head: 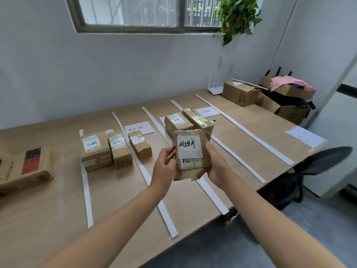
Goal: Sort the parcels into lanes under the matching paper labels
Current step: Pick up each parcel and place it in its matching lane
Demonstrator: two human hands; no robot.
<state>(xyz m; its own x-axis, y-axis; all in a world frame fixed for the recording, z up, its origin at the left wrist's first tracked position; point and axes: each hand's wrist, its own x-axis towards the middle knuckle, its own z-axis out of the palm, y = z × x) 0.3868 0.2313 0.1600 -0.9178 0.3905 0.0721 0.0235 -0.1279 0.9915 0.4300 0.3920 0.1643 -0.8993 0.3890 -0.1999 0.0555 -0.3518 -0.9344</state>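
A small cardboard parcel (190, 154) with a white handwritten label is held up over the table, its label facing me. My left hand (165, 165) grips its left side and my right hand (216, 165) grips its right side. White strips (144, 172) divide the wooden table (241, 136) into lanes. Two parcels (96, 149) (119, 149) stand in the left lane, and a third (140, 145) sits across a strip under a paper label (139, 128). Further back, two parcels (178, 121) (199, 120) sit behind the held one, near another paper label (207, 111).
A flat box with a red and black stripe (25, 169) lies at the table's left. Open cartons (240, 92) and a pink cloth (289, 83) crowd the far right corner. A sheet of paper (306, 136) is taped near the right edge. A dark chair (309, 171) stands beside the table.
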